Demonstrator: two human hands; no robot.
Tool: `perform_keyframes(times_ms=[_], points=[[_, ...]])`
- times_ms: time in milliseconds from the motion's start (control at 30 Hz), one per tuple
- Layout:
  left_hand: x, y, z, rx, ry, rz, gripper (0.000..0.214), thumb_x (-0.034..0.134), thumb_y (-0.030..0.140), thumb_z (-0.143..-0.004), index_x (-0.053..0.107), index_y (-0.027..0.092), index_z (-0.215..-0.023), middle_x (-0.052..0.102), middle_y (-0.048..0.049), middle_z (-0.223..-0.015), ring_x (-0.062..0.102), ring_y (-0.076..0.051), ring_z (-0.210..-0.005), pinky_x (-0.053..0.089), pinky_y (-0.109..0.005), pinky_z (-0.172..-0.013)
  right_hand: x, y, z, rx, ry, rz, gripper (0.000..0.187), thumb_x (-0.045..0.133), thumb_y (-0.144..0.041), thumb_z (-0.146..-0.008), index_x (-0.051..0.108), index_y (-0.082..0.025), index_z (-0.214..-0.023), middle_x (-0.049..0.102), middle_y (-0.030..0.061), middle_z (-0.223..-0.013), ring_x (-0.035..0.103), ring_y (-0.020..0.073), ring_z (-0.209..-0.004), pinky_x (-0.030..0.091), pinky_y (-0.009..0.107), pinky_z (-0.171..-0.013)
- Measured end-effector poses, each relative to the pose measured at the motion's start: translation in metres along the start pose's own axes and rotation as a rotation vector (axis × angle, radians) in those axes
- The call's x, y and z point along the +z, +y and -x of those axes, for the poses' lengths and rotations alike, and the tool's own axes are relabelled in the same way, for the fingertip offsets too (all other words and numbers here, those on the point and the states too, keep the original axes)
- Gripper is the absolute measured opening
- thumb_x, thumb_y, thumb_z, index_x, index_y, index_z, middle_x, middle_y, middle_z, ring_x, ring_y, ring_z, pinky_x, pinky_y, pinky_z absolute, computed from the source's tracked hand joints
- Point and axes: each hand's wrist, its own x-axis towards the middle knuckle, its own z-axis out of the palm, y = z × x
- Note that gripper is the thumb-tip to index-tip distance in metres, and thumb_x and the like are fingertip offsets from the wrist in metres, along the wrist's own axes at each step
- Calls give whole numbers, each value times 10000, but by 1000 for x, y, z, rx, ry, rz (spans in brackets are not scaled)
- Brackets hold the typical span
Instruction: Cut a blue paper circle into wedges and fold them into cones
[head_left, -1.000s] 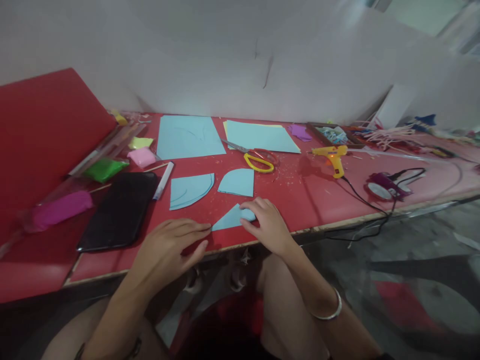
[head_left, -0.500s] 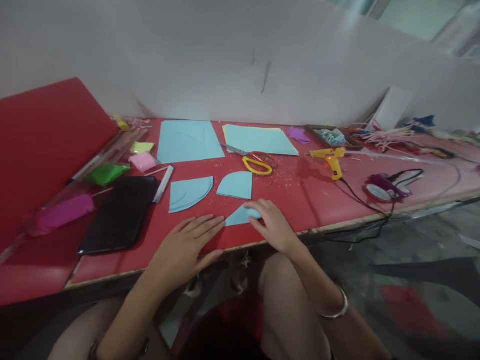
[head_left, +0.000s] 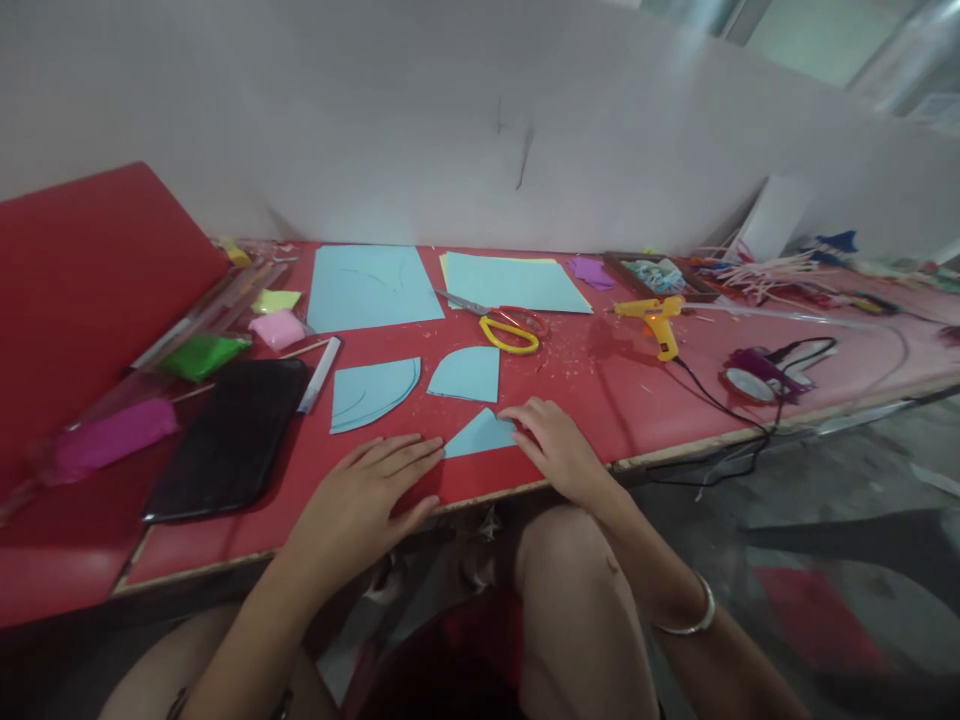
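Note:
A small light-blue paper piece (head_left: 478, 436), folded to a pointed shape, lies near the front edge of the red table (head_left: 600, 400). My left hand (head_left: 367, 495) rests flat on the table, its fingers stretched out, the fingertips touching the paper's left point. My right hand (head_left: 553, 445) presses its fingers down on the paper's right end. Two more cut blue shapes lie just behind: a curved one (head_left: 371, 392) and a quarter-round one (head_left: 469, 374).
Two blue sheets (head_left: 367, 286) (head_left: 510, 282) and yellow-handled scissors (head_left: 504, 326) lie further back. A yellow glue gun (head_left: 654, 318) with its cord and a tape roll (head_left: 750, 378) are at the right. A black tablet (head_left: 225, 436), coloured packets and a marker (head_left: 319, 374) sit left.
My left hand has slid right and flattened beside the paper's point. My right hand has shifted slightly along the paper's right end. The view has drifted a little.

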Motion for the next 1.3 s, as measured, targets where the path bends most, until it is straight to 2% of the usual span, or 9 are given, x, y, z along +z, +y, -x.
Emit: perform_keyframes(times_ms=[133, 300, 433, 533, 600, 833, 967, 1100, 1300], points=[[0, 3, -4, -6, 20, 5, 352, 449, 363, -863, 563, 236, -1172, 619, -19, -1204, 556, -203, -1097, 436, -376, -920, -1, 4, -3, 5, 29, 64, 296, 351, -119, -899, 565, -168, -1097, 560, 104, -939, 505, 230, -902, 419, 357, -810], [0, 14, -13, -51, 70, -17, 219, 492, 266, -834, 605, 184, -1002, 663, -55, -1075, 584, -230, -990, 453, -386, -851, -9, -2, -2, -68, 41, -116, 285, 369, -213, -922, 509, -169, -1167, 553, 102, -1021, 492, 218, -961, 414, 365, -858], [-3, 20, -22, -73, 65, -16, 73, 514, 218, -804, 576, 180, -810, 655, -56, -960, 584, -228, -910, 462, -371, -780, -14, -6, -5, -115, -59, -141, 146, 573, -213, -822, 576, -163, -959, 550, 88, -963, 503, 213, -912, 430, 358, -821], [-6, 21, -27, -62, 38, -2, 51, 530, 213, -784, 540, 188, -740, 633, -49, -927, 576, -215, -874, 470, -352, -737, -15, -7, -9, -136, -57, -138, 54, 577, -125, -793, 568, -160, -833, 545, 69, -895, 512, 189, -854, 433, 323, -781], [-5, 22, -29, -32, 35, 22, 8, 544, 195, -767, 545, 190, -773, 621, -54, -974, 569, -218, -905, 476, -353, -751, -15, -6, -9, -147, -43, -119, 66, 567, -100, -787, 556, -165, -790, 547, 55, -855, 514, 182, -827, 428, 311, -760], [3, 26, -34, 75, 95, 150, 440, 552, 200, -778, 468, 214, -1210, 463, -77, -1346, 440, -239, -1204, 413, -410, -974, -14, -2, -7, -269, 131, -177, 112, 447, -110, -839, 536, -177, -828, 598, 47, -789, 559, 156, -710, 448, 268, -653], [0, 23, -33, 29, 23, 236, 533, 570, 288, -775, 417, 240, -1283, 419, -60, -1398, 426, -227, -1241, 404, -384, -997, -6, 7, -7, -384, 195, -255, 180, 428, -107, -844, 565, -187, -928, 639, 64, -893, 605, 156, -854, 477, 274, -767], [0, 19, -31, -24, -59, 262, 548, 548, 393, -788, 413, 249, -1299, 410, -71, -1405, 474, -235, -1204, 453, -369, -939, -1, 15, -6, -412, 112, -300, 233, 420, -121, -862, 613, -202, -963, 601, 89, -1088, 580, 152, -1016, 467, 281, -857], [5, 18, -32, -1, -58, 175, 421, 513, 361, -820, 513, 223, -1218, 470, -94, -1349, 440, -252, -1222, 392, -430, -994, -5, 17, -7, -356, -16, -311, 234, 458, -149, -855, 641, -215, -985, 576, 95, -1116, 581, 166, -1004, 479, 307, -845]])
